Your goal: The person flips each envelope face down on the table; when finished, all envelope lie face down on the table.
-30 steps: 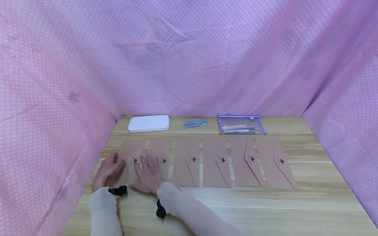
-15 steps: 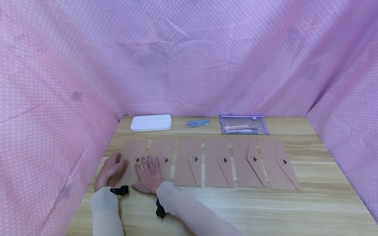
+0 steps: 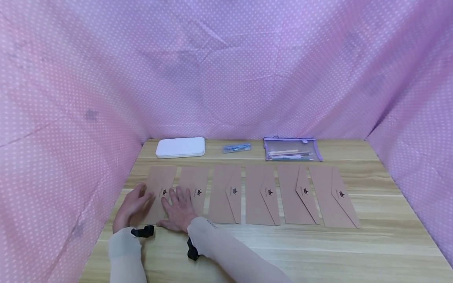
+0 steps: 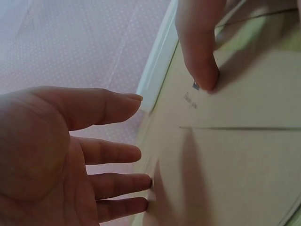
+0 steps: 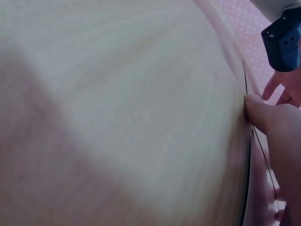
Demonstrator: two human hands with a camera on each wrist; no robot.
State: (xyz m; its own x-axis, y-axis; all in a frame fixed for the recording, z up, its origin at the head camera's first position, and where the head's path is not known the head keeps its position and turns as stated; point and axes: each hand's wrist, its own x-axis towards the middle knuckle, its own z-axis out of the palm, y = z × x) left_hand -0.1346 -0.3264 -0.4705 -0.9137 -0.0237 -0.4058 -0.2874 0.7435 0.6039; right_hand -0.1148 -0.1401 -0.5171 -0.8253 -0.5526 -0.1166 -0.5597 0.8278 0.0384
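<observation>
My right hand (image 3: 179, 210) lies with fingers spread over the two leftmost brown envelopes, covering part of both. Its thumb (image 5: 273, 117) presses by an envelope's edge in the right wrist view. At the outer side of the leftmost envelope (image 3: 163, 175) is my left hand (image 3: 131, 204), its fingers relaxed and gripping nothing. In the left wrist view those fingers (image 4: 117, 184) are straight, with tips at or near the envelope's edge; whether they touch is hard to tell. The second envelope (image 3: 194, 175) lies just right of the first, each showing a small crown print.
Several more envelopes (image 3: 260, 196) continue the row rightward on the wooden table (image 3: 318, 255). Behind them lie a white flat case (image 3: 180, 147), a small blue packet (image 3: 236, 147) and a purple mesh pencil pouch (image 3: 293, 149). Pink dotted cloth (image 3: 230, 78) hangs around.
Everything in the head view shifted slightly rightward in the first half second, as the camera turned a little. Hands and envelopes keep nearly the same places relative to one another.
</observation>
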